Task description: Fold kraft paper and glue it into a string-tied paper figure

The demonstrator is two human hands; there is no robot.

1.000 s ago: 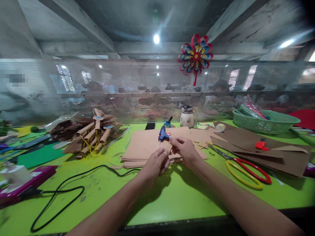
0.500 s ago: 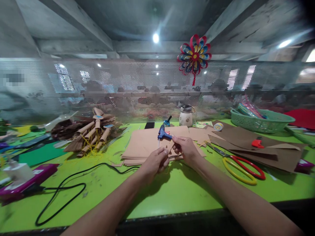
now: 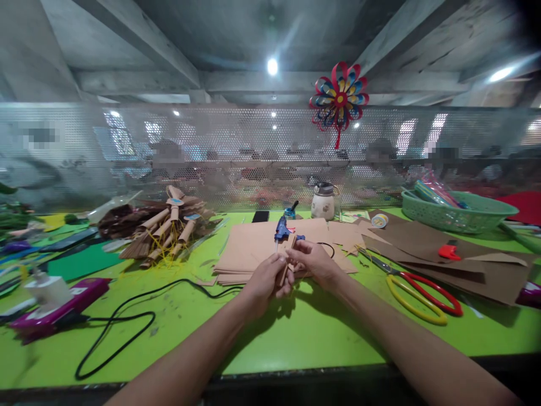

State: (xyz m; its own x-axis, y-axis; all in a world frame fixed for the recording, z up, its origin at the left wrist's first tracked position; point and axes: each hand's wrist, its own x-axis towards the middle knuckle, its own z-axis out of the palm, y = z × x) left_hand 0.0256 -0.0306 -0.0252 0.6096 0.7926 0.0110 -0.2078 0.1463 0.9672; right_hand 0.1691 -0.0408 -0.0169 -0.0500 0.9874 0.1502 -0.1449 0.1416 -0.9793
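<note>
Brown paper piece [image 3: 291,243] pinched in my left hand [image 3: 267,277] and right hand [image 3: 316,261], fingers nearly meeting, above the green bench [image 3: 329,344]! Blue glue gun [image 3: 280,229] just beyond, tan paper stack [image 3: 240,243] behind, scissors [image 3: 422,293] lying to my right!

The left grip [image 3: 266,279] and right grip [image 3: 316,261] hide part of the paper [image 3: 291,243] between them, and the glue gun [image 3: 282,229] is partly covered. Forearms [image 3: 198,332] leave by the bottom edge; the right edge cuts a purple object [image 3: 530,294]. Shapes behind the mesh [image 3: 249,129] blur beyond telling.
</note>
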